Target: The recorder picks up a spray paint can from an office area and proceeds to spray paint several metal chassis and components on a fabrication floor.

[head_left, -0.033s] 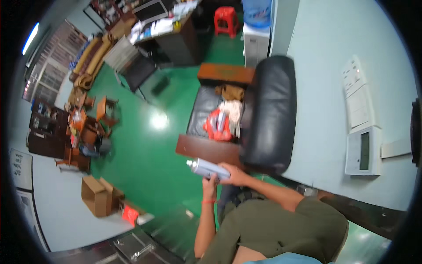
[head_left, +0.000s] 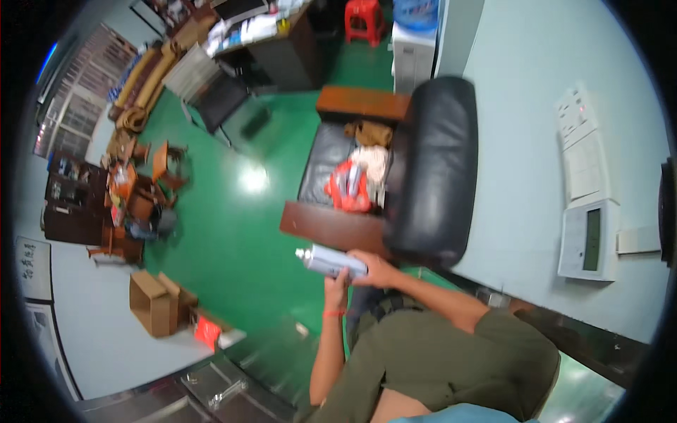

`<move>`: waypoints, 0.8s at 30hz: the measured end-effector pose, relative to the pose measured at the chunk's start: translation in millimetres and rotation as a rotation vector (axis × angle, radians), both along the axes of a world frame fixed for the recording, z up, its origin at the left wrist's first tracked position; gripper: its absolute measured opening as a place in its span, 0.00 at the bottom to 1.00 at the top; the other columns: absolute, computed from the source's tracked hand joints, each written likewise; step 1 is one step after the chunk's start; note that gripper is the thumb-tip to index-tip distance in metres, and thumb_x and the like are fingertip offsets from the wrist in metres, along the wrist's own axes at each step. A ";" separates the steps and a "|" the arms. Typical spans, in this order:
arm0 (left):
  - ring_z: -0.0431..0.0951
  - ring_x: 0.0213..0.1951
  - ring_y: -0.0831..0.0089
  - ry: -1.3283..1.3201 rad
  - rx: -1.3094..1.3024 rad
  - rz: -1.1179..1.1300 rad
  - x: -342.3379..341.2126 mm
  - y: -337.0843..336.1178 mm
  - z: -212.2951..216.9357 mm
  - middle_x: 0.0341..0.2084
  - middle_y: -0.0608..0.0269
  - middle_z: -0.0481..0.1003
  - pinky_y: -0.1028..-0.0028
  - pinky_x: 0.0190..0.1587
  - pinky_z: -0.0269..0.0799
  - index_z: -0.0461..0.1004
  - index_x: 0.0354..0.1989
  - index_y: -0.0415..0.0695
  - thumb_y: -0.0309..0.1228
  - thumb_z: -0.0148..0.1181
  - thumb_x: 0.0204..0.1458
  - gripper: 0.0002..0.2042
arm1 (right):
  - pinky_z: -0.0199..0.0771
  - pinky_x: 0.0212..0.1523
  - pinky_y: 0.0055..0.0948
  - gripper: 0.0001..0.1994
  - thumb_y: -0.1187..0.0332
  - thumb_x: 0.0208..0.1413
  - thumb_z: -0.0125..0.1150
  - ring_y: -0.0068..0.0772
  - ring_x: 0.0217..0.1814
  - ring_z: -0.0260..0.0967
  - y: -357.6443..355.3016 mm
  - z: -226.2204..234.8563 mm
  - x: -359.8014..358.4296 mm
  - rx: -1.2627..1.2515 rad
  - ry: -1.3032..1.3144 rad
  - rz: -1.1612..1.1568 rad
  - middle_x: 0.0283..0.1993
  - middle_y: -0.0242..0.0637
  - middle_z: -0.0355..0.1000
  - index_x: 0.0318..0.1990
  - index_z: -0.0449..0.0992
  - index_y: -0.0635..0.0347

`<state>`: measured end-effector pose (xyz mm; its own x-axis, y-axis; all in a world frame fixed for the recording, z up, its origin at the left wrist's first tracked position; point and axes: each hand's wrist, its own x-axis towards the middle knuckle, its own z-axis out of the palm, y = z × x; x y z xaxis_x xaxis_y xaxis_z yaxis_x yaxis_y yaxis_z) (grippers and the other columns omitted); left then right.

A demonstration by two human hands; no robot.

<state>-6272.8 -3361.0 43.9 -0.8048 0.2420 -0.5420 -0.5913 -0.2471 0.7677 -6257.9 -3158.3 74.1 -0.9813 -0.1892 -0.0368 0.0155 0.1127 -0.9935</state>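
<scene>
Both hands are closed on a pale cylindrical spray can [head_left: 326,259] in front of my body. It lies nearly level, its narrow white nozzle end pointing left. My left hand [head_left: 336,283], with a red band at its wrist, grips the can from below. Around its right-hand end wraps my right hand [head_left: 376,271], which hides the base. Just beyond the can is the wooden armrest [head_left: 331,225] of a black leather armchair [head_left: 434,169]. On its seat lie a red plastic bag [head_left: 350,189], a pale cloth [head_left: 371,162] and a brown item [head_left: 371,133].
A black chair [head_left: 217,106] stands before a cluttered desk [head_left: 282,60]. Beyond the armchair are a water dispenser [head_left: 414,53] and a red stool [head_left: 364,21]. An open cardboard box [head_left: 155,310] sits at lower left, with small wooden furniture [head_left: 166,166] farther off. A wall runs along the right.
The whole view has shifted slightly, with the room and armchair sitting a little higher. Both hands keep their hold on the can.
</scene>
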 end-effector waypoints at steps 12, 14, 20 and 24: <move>0.74 0.49 0.74 -0.302 -0.189 0.048 -9.2 -25.9 -29.8 0.48 0.68 0.75 0.65 0.48 0.66 0.67 0.55 0.50 0.35 0.73 0.53 0.24 | 0.78 0.48 0.32 0.24 0.59 0.56 0.73 0.30 0.44 0.76 52.5 -40.7 -9.5 0.075 -0.391 -0.362 0.47 0.41 0.77 0.56 0.75 0.59; 0.75 0.49 0.72 -0.321 -0.219 0.034 -27.7 -36.1 -43.5 0.48 0.66 0.75 0.65 0.49 0.68 0.67 0.56 0.48 0.33 0.73 0.52 0.25 | 0.78 0.44 0.31 0.21 0.61 0.58 0.71 0.28 0.40 0.77 73.2 -52.7 -24.2 0.032 -0.463 -0.519 0.42 0.40 0.79 0.55 0.76 0.62; 0.77 0.48 0.68 -0.334 -0.236 0.050 -68.2 -75.7 -102.4 0.47 0.60 0.75 0.63 0.51 0.74 0.67 0.55 0.42 0.30 0.72 0.53 0.24 | 0.75 0.40 0.25 0.13 0.69 0.62 0.65 0.24 0.36 0.76 82.7 -106.6 -120.0 0.021 -0.553 -0.686 0.36 0.35 0.78 0.52 0.76 0.63; 0.76 0.51 0.67 -0.447 -0.283 0.144 -85.8 -100.2 -136.7 0.48 0.56 0.76 0.66 0.55 0.73 0.68 0.57 0.37 0.27 0.75 0.49 0.28 | 0.75 0.39 0.26 0.12 0.66 0.61 0.65 0.24 0.35 0.75 72.1 -207.0 -243.7 0.097 -0.511 -0.505 0.33 0.35 0.77 0.49 0.77 0.62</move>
<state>-6358.6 -3461.2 -92.9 -0.4954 -0.0582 -0.8667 -0.8507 -0.1695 0.4976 -6501.6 -3086.2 -132.9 -0.8038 0.3103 -0.5076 0.5487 0.0565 -0.8341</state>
